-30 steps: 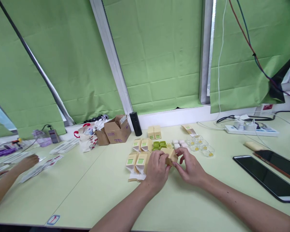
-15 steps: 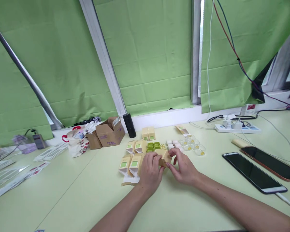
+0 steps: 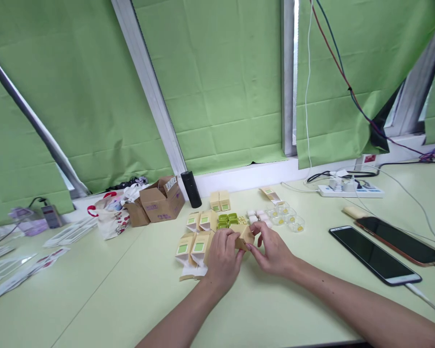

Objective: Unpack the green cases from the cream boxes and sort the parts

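Note:
Both hands hold one small tan cardboard box point(image 3: 245, 235) just above the table. My left hand point(image 3: 223, 253) wraps its fingers over the box's left side. My right hand point(image 3: 270, 247) pinches its right end between thumb and fingers. Left of my left hand stand several tan boxes with green labels point(image 3: 199, 246), their white flaps toward me. Behind the held box lie small green trays point(image 3: 227, 218), tiny yellowish pieces point(image 3: 242, 220), pink and white blocks point(image 3: 258, 215) and clear cups with yellow bits inside point(image 3: 284, 215). Two more tan boxes point(image 3: 219, 199) stand farther back.
A flattened tan box point(image 3: 270, 195) lies behind the cups. Two phones point(image 3: 375, 254) and a power strip point(image 3: 350, 191) with cables are at the right. A black cylinder point(image 3: 191, 189), a brown carton point(image 3: 163, 199) and a cloth bag point(image 3: 110, 217) stand back left.
The view has swung to the right, so the scene sits farther left, and another person's arm at the far left has left the picture. Both hands stay on the box.

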